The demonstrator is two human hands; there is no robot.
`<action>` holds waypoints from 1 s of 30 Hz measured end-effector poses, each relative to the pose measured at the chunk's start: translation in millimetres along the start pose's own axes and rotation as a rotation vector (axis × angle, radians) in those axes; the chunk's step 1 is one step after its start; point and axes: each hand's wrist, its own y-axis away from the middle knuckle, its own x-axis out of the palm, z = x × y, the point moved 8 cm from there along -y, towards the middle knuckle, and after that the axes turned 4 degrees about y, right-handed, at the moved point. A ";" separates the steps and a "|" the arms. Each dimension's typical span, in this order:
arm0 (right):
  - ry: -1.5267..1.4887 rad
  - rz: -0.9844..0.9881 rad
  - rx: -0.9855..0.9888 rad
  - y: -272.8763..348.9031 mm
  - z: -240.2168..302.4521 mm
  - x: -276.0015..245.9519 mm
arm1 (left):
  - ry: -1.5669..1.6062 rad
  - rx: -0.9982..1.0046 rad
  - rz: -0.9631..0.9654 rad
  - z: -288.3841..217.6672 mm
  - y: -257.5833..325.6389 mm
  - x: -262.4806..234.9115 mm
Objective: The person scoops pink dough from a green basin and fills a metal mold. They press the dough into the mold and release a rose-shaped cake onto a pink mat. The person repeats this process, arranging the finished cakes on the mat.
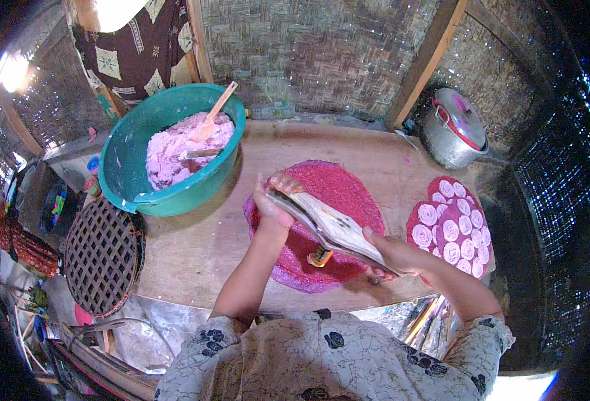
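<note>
Both hands grip a long wooden press (pixel 338 230), made of pale boards one over the other, held slantwise in front of me. My left hand (pixel 276 199) is closed round its upper left end. Around the lower right end my right hand (pixel 398 257) is closed, thumb on top. A short orange-rimmed cylinder (pixel 320 256) shows under the press's middle. Beneath lies a round red sheet (pixel 338 180) with a pink plastic edge; the press hides part of it. To the right, several pale pink coiled spirals (pixel 451 231) lie on another red sheet (pixel 433 200).
A green basin (pixel 124 167) at the left holds pink dough (pixel 165 154) and a spatula (pixel 219 110). Round woven trays (pixel 101 257) lie beside the wooden table (pixel 175 267). A lidded metal pot (pixel 452 134) stands at the far right, near the woven wall (pixel 308 53). Sticks (pixel 428 324) lie below the table.
</note>
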 end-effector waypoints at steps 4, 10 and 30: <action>0.137 -0.210 -0.016 11.5 8.1 -29.3 | 0.038 0.002 0.050 15.7 -9.1 5.1; 0.172 -0.236 -0.094 -2.0 10.7 -16.8 | -0.016 -0.026 0.099 0.0 -12.8 25.7; 0.123 -0.332 -0.132 -9.6 -4.2 -21.9 | -0.229 -0.111 0.114 21.0 -20.6 34.4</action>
